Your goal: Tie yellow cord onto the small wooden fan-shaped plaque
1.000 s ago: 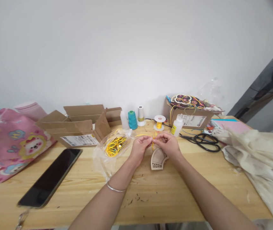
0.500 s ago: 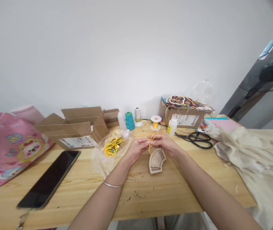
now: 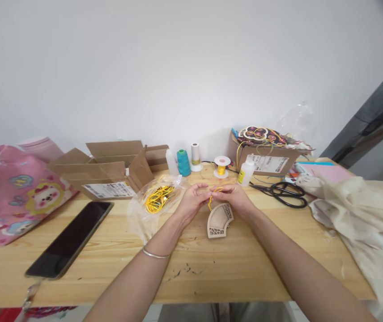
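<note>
My left hand (image 3: 194, 201) and my right hand (image 3: 234, 197) meet over the middle of the wooden table. Between their fingertips both pinch a yellow cord (image 3: 210, 202). The cord is tied to a fan-shaped wooden piece (image 3: 219, 220) with cut-out lattice ends, which hangs just below my fingers. Whether the piece touches the table I cannot tell. To the left of my left hand lies a clear plastic bag (image 3: 141, 219) with a bundle of yellow cord (image 3: 158, 199) in it.
Black scissors (image 3: 287, 193) and a white bottle (image 3: 246, 171) lie beyond my right hand. A yellow cord spool (image 3: 222, 169), teal thread cone (image 3: 184, 163) and open cardboard box (image 3: 104, 172) stand behind. A phone (image 3: 70, 239) is at left, cream cloth (image 3: 362, 214) at right.
The camera view has shifted slightly. My fingers have moved a little on the cord, and its loop now lies lower, toward my right hand. The wooden piece still hangs beneath.
</note>
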A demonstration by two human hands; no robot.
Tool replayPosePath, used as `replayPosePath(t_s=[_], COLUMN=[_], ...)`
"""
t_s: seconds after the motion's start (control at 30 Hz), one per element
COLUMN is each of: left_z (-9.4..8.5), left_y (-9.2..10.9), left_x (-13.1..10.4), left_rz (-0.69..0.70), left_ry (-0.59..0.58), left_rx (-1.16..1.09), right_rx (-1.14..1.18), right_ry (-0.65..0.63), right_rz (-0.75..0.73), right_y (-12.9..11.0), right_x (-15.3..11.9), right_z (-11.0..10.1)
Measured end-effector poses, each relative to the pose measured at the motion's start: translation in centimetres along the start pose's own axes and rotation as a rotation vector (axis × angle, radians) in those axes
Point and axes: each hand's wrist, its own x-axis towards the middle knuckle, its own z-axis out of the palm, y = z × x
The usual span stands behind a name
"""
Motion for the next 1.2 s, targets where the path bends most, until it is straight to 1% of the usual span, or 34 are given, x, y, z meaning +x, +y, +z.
replayPosePath(t_s=[0.1, 0.2, 0.3, 0.43, 0.5, 0.63, 0.7, 0.83, 0.97, 1.07, 1.2], left_z=[0.1, 0.5, 0.8, 1.2, 1.4, 2.0, 2.3, 2.6, 2.3, 2.1, 1.9], left_y=[0.1, 0.4, 0.6, 0.2, 0.0, 0.3, 0.6, 0.9, 0.9, 0.8, 0.6], left_x=[-0.1, -0.4, -0.6, -0.6, -0.6, -1.0, -1.2, -1.3, -1.4, -1.4, -1.3], left_rz=[-0.002, -0.010, -0.017, 0.049, 0.052, 0.025, 0.011, 0.007, 0.034, -0.013, -0.057], left_ry=[-0.018, -0.060, -0.093, -0.039, -0.021, -0.072, -0.078, -0.056, -0.093, -0.115, -0.107], left_rx=[0.013, 0.036, 0.101, 0.279, 0.331, 0.289, 0.270, 0.329, 0.360, 0.307, 0.188], right_rx=[0.040, 0.079, 0.097, 0.070, 0.048, 0.008, 0.010, 0.043, 0.108, 0.167, 0.237], right_ry=[0.025, 0.048, 0.072, 0.110, 0.109, 0.149, 0.154, 0.111, 0.044, 0.005, -0.076], right_rz=[0.006, 0.015, 0.039, 0.033, 0.038, 0.054, 0.050, 0.044, 0.076, 0.129, 0.161], right_y=[0.0, -0.1, -0.3, -0.9, -1.2, -1.7, -1.7, -1.4, -0.9, -0.7, -0.6], right_x=[-0.1, -0.4, -0.5, -0.5, -0.5, -0.6, -0.7, -0.8, -0.8, -0.7, -0.6], right_z=[0.0, -0.1, -0.1, -0.1, -0.2, -0.6, -0.7, -0.6, -0.5, -0.6, -0.8])
